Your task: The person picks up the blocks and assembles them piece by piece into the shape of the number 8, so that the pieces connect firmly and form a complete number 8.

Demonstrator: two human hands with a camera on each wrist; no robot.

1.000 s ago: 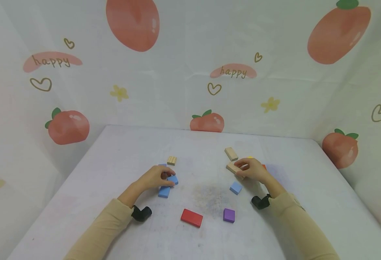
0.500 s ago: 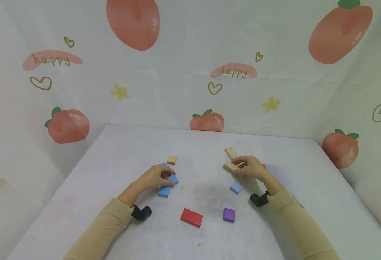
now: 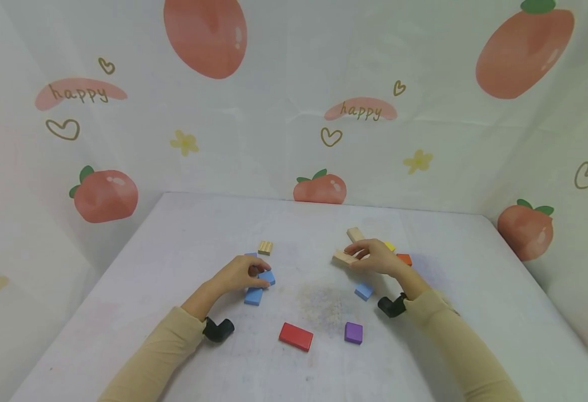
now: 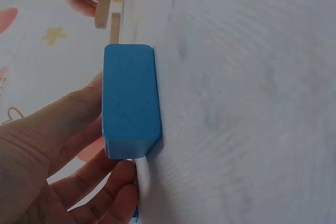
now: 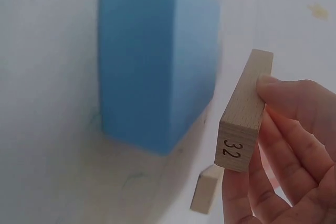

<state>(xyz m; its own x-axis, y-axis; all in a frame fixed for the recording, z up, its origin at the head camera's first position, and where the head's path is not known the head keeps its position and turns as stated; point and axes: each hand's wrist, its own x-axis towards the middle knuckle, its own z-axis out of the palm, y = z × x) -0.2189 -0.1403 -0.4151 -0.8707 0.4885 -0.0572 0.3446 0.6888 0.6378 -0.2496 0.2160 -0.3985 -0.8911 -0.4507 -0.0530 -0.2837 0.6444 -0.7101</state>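
Note:
My left hand (image 3: pixel 239 273) is at the left of the table, thumb and fingers pinching a small blue block (image 3: pixel 267 277). Another blue block (image 3: pixel 253 296) lies just in front of it, and a third blue block (image 3: pixel 250 255) peeks out behind the knuckles. Up close in the left wrist view, a blue block (image 4: pixel 130 95) covers the thumb tip. My right hand (image 3: pixel 378 258) grips a plain wooden block (image 3: pixel 343 258) by its right end. The right wrist view shows number 32 on that wooden block's (image 5: pixel 244 103) end, with thumb on one side and fingers on the other.
A second wooden block (image 3: pixel 354 233) lies behind the right hand, with yellow (image 3: pixel 389 245) and orange-red (image 3: pixel 404 259) blocks to its right. Nearer are a light blue block (image 3: pixel 364 290), a purple block (image 3: pixel 353 333) and a red block (image 3: pixel 296 336). A striped wooden block (image 3: pixel 265 248) sits back left.
My right hand has moved left with the wooden block, uncovering the yellow and orange-red blocks. The left hand has stayed in place on its blue block.

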